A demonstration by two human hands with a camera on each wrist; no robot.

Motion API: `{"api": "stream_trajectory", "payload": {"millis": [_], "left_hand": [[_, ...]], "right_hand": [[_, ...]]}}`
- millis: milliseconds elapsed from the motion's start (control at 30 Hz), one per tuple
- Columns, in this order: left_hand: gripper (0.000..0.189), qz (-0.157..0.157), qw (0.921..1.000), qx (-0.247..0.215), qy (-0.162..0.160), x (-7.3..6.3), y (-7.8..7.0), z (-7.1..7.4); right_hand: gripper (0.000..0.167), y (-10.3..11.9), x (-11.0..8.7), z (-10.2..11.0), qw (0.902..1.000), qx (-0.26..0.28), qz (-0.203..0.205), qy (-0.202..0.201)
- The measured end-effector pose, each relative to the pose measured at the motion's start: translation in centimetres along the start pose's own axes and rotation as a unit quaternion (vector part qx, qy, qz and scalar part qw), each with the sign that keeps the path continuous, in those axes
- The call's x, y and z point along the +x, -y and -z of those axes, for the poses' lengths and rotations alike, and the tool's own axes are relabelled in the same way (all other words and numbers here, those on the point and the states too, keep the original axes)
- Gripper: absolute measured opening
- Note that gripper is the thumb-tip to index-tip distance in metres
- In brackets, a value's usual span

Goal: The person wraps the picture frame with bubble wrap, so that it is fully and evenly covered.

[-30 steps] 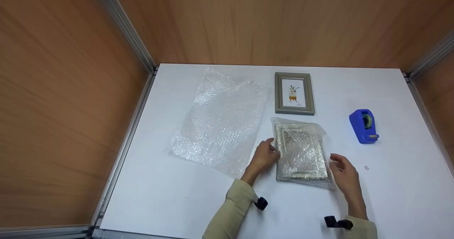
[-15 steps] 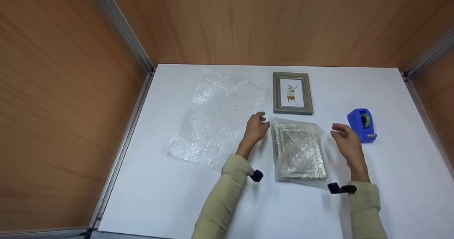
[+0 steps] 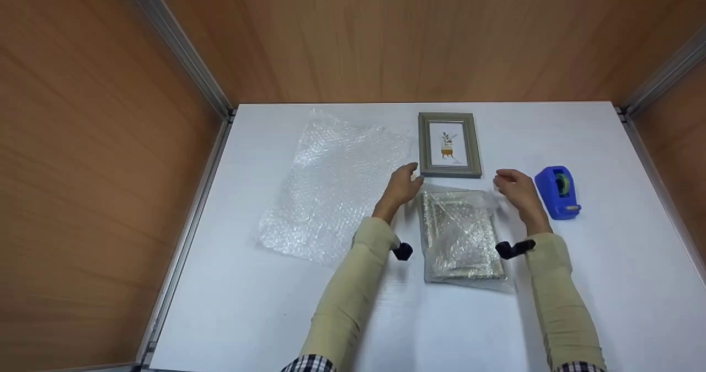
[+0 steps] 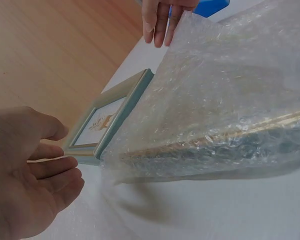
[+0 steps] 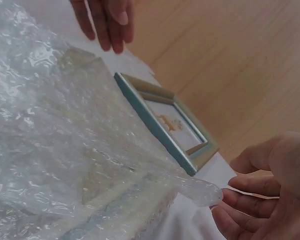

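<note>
A picture frame wrapped in bubble wrap (image 3: 463,242) lies on the white table in the head view. Just beyond it lies a bare grey-green picture frame (image 3: 448,144) with a small potted-plant print. My left hand (image 3: 401,187) is held out near the upper left corner of the wrapped frame, fingers loosely bent around nothing. On the other side, my right hand (image 3: 518,192) hovers by the upper right corner with relaxed fingers. In the right wrist view its fingertips (image 5: 227,196) overlap a loose flap of bubble wrap (image 5: 202,191).
A flat sheet of bubble wrap (image 3: 331,190) is spread on the table at left. To the right of my right hand stands a blue tape dispenser (image 3: 557,192). Wooden panels (image 3: 386,41) wall in the back and sides.
Both hands have moved away from the wrapped frame's sides and forward, up to its far corners by the bare frame. Both frames and the bubble wrap sheet stay in place.
</note>
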State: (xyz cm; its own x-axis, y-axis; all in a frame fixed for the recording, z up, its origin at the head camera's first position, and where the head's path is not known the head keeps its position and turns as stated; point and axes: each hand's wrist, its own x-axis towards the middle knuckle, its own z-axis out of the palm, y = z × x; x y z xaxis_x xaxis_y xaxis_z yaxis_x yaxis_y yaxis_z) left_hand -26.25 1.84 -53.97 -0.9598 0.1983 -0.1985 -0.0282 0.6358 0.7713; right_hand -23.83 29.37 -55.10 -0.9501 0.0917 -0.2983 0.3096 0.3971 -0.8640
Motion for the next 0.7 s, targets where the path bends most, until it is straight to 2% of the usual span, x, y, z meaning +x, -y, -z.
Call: {"api": "stream_trajectory", "payload": {"millis": [167, 400, 533, 700], "left_hand": [[0.049, -0.005, 0.9996, 0.004, 0.028, 0.7, -0.3, -0.8], [0.052, 0.028, 0.9977, 0.011, 0.061, 1.1, -0.3, -1.5], [0.051, 0.025, 0.9977, 0.020, 0.059, 1.2, -0.1, -1.8], [0.049, 0.022, 0.9980, 0.037, 0.045, 1.3, -0.2, -2.1]], "right_hand": [[0.054, 0.1, 1.4, -0.2, 0.9984, 0.016, -0.015, 0.053], [0.058, 0.8, 2.7, -0.8, 0.9927, 0.015, -0.023, 0.118], [0.057, 1.2, 3.0, -1.2, 0.9916, 0.003, -0.017, 0.129], [0.052, 1.3, 2.9, -1.1, 0.9939, -0.014, -0.011, 0.109]]}}
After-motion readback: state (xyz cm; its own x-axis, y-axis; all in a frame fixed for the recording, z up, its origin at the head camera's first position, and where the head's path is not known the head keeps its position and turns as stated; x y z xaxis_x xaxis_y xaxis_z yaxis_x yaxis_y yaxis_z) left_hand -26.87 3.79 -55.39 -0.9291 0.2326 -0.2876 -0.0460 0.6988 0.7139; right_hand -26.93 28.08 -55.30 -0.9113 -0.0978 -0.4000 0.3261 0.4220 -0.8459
